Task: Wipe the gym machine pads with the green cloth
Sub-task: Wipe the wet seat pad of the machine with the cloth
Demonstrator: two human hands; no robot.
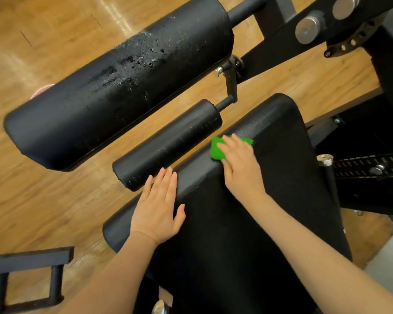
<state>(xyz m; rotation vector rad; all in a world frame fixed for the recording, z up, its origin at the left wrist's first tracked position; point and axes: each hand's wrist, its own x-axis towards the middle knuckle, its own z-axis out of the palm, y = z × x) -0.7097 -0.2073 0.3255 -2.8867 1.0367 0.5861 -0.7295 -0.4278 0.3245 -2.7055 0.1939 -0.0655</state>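
The wooden floor [55, 200] runs under a black steel machine frame [304, 30]. Nearest the camera is the flat seat pad [270, 211], the surface being worked; beyond it sits the large roller pad [123, 82], beaded with droplets across its middle, and between the two lies the small roller pad [168, 143].

The left hand [159, 207] rests flat on the seat pad's left edge, fingers straight, holding nothing. The right hand [241, 164] presses the green cloth [217, 148] onto the pad's upper left edge; its grip is loose, with fingers spread over the cloth rather than curled round it.

To wipe well, the palm should probably keep the cloth flat and drag it in overlapping passes along the rounded edge, then across the top, with the left hand as a brace. The wet large roller looks to need the most drying.

Most of the cloth is hidden under the fingers, and moisture on the dark seat pad is hard to make out. A pink object [42, 90] peeking from behind the large roller cannot be identified.
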